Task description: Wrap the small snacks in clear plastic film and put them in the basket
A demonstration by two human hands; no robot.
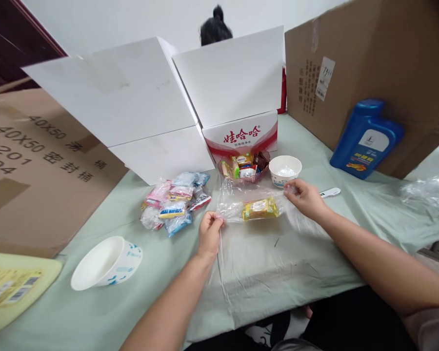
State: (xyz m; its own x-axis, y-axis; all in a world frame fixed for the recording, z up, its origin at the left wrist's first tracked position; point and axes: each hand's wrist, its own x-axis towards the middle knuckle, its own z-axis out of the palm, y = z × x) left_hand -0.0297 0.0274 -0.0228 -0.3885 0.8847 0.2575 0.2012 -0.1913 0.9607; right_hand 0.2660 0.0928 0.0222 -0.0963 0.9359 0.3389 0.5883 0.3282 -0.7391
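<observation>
My left hand (209, 233) pinches the left edge of a clear plastic bag (231, 207), fingers closed on it. On the other side, my right hand (304, 197) grips the same bag's right edge between thumb and fingers. Between them a yellow wrapped snack (260, 209) lies on or inside the film; I cannot tell which. Just beyond the bag stands a pink clear bowl (246, 179) of small wrapped snacks. Beside it is a white paper bowl (285, 168) with clear plastic in it. Left of my left hand lies a pile of bagged snacks (177, 200).
An empty paper bowl (124, 263) stands at left, near a yellow jug (18, 287). White cartons (237, 87) and brown boxes (32, 170) wall the table's back and sides. At right are a blue bottle (366, 141) and a white-handled tool (330, 192). Someone's head (215, 29) shows behind.
</observation>
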